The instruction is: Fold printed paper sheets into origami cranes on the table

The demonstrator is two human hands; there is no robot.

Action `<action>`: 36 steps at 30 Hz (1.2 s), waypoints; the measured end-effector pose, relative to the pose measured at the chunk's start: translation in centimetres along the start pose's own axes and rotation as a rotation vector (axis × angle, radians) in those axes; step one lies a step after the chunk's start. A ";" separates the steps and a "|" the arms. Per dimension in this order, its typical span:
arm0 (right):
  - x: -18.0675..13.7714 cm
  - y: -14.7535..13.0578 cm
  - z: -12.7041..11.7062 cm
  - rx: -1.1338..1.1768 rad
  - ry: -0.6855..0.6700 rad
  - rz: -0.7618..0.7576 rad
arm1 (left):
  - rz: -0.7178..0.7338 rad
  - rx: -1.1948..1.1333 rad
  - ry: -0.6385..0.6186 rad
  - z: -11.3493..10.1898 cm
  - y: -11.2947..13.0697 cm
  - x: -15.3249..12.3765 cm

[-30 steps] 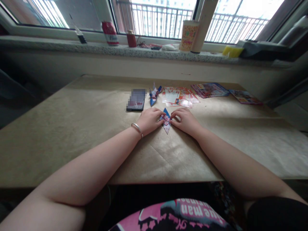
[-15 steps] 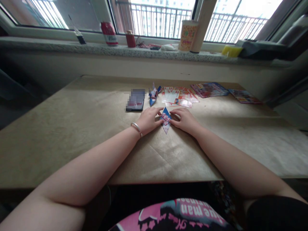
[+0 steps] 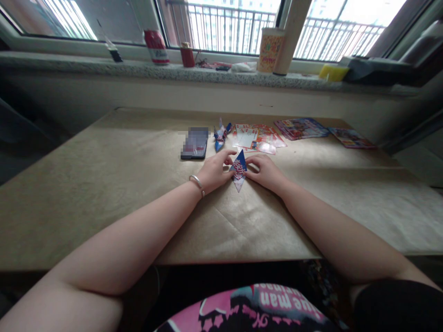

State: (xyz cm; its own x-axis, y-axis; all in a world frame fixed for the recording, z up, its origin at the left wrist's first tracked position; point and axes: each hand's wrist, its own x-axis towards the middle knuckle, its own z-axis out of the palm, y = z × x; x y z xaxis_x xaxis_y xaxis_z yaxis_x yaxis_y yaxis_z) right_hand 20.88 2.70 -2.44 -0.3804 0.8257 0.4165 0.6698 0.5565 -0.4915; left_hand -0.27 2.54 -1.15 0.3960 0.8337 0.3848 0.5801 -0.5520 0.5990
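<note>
Bracing folded paper [image 3: 239,170] from one side, the right hand [image 3: 266,171] clamps its edge; whether the left hand [image 3: 215,172], touching the opposite edge, also pinches is unclear. Between them, it is likely light, easily creased, best taken at its side corners.

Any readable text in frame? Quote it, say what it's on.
"ue man" (partial, best reading): white letters on the pink-and-black fabric shirt; line above unclear.
Too small or blurred to read:
red-and-white metal can: lettering
tan patterned paper cup: lettering
red-white-and-blue folded paper diamond: red-and-white print
orange-and-white paper sheets: print
blue-and-red printed stack: print
</note>
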 end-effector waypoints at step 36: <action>-0.2 -0.5 -1.1 -0.029 -0.146 -0.153 | 0.228 0.455 -0.290 -2.0 0.3 0.3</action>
State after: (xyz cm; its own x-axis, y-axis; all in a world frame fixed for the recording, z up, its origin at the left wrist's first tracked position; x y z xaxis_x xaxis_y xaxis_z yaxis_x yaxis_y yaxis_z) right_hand 21.30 2.18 -1.47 -0.5658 0.7377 0.3683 0.6144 0.6751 -0.4084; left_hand -1.39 2.61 0.55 0.6878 0.6909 0.2226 0.6795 -0.7207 0.1373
